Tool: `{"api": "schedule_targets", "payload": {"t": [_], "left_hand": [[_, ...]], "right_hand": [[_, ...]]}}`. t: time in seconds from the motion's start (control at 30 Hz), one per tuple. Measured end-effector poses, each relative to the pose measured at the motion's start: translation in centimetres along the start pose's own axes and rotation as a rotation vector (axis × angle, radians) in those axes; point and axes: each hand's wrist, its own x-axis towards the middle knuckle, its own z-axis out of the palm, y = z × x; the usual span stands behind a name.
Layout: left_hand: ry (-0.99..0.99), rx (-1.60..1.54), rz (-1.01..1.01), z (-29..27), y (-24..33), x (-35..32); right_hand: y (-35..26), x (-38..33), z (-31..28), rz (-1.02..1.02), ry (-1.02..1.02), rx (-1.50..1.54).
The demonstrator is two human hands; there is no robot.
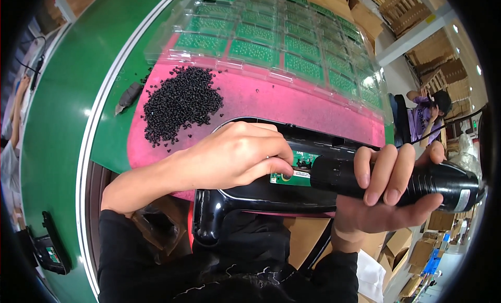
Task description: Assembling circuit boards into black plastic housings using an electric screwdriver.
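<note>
My right hand [388, 172] is wrapped round a thick black electric screwdriver [334, 173], which lies nearly level and has its front end over a green circuit board [297, 181]. The board sits inside a black plastic housing [250, 203] with a handle-like part at its lower left. My left hand [242, 154] reaches over the housing from the left. Its thumb and fingers are pinched together at the board, close to the front of the screwdriver. Whatever lies between those fingertips is too small and hidden to make out.
A pile of small black screws [180, 104] lies on a pink mat [250, 97]. Behind it stand clear plastic trays [271, 70] of green boards. A dark crumpled piece [129, 98] lies left. Another black housing [51, 248] rests far left. A person [425, 115] sits at right.
</note>
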Motion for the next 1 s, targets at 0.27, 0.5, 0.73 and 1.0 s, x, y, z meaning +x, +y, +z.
{"api": "schedule_targets", "payload": {"t": [0.27, 0.5, 0.73, 1.0], "left_hand": [[-0.034, -0.013, 0.074, 0.3, 0.2, 0.1], [-0.034, 0.044, 0.037, 0.5, 0.2, 0.2], [-0.033, 0.006, -0.003, 0.6, 0.2, 0.3], [-0.042, 0.294, 0.12, 0.5, 0.0, 0.1]], "right_hand": [[0.2, -0.3, 1.0, -0.052, -0.06, -0.066], [0.6, -0.1, -0.2, -0.052, -0.163, -0.089], [0.5, -0.4, -0.7, -0.028, -0.172, -0.069], [-0.1, -0.3, -0.8, 0.076, -0.123, -0.039]]}}
